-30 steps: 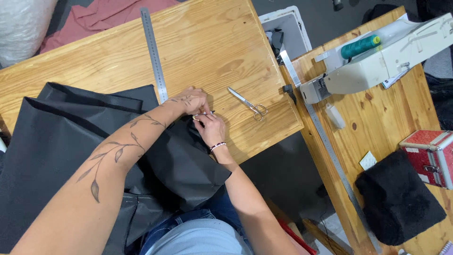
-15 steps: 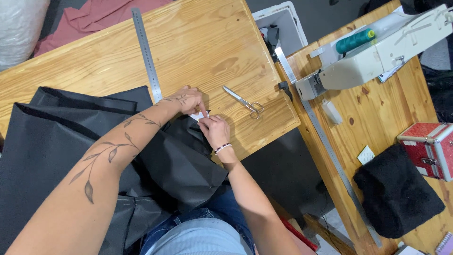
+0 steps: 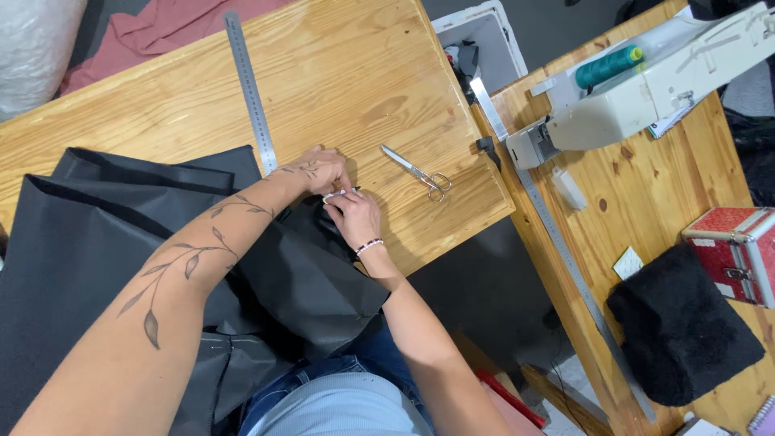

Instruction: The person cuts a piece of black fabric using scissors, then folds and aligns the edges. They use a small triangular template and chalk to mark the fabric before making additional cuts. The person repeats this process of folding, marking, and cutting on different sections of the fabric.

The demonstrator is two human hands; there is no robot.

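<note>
Black fabric [image 3: 121, 242] lies spread over the near left part of the wooden table [image 3: 355, 73] and hangs down over the person's lap, so its corner comes up flat under both hands. The left hand [image 3: 319, 169] and right hand [image 3: 353, 214] meet at that corner, fingers pressed together and pinching a small white piece [image 3: 337, 194] against the cloth edge; what the piece is I cannot tell. A steel ruler [image 3: 250, 89] runs away from the left hand toward the far edge. Scissors [image 3: 420, 172] lie closed just right of the hands, within easy reach. A white sewing machine [image 3: 646, 81] stands on the table to the right.
</note>
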